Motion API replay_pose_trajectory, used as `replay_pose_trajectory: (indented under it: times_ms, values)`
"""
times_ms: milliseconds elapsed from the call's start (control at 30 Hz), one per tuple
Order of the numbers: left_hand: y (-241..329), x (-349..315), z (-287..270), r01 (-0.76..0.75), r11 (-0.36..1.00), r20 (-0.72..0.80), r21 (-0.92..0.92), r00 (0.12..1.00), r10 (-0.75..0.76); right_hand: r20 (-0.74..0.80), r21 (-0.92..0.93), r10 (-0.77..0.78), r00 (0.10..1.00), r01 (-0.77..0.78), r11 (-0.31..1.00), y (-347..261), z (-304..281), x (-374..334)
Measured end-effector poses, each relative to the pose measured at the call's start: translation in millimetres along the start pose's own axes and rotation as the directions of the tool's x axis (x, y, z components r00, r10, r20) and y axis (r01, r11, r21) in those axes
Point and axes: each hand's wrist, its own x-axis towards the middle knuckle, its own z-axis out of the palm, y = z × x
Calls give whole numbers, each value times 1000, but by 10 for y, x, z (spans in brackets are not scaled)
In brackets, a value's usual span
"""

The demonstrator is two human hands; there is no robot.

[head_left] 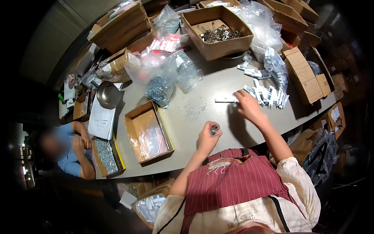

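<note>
Right hand [247, 104], at the right end of a slim silver-white oblong piece [224, 100] on or just above the grey tabletop [185, 132]; whether pinching, I cannot tell. Left hand [207, 138], curled around a small glossy see-through item [214, 130]. Loose silver metal bits [191, 111], left of the oblong.

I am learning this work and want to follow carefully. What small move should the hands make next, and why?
Probably the right hand should bring the pale strip to what looks like a clear bag: it is at the strip's end, while the left hand holds the bag nearby, its mouth seemingly open.
</note>
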Motion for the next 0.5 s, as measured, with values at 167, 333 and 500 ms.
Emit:
replay_pose_trajectory:
  times_ms: [167,333,500]
  values:
    - [61,-21,-32,-28,993,20,110,999,26,31,-318,19,999,-8,948,760,332,-142]
    - [-20,35,46,-112,987,-2,117,994,113,74,142,80,994,-90,986,695,367,-176]
    - [-100,186,124,-67,997,61,31,996,65,65,188,-151,986,136,973,340,408,52]
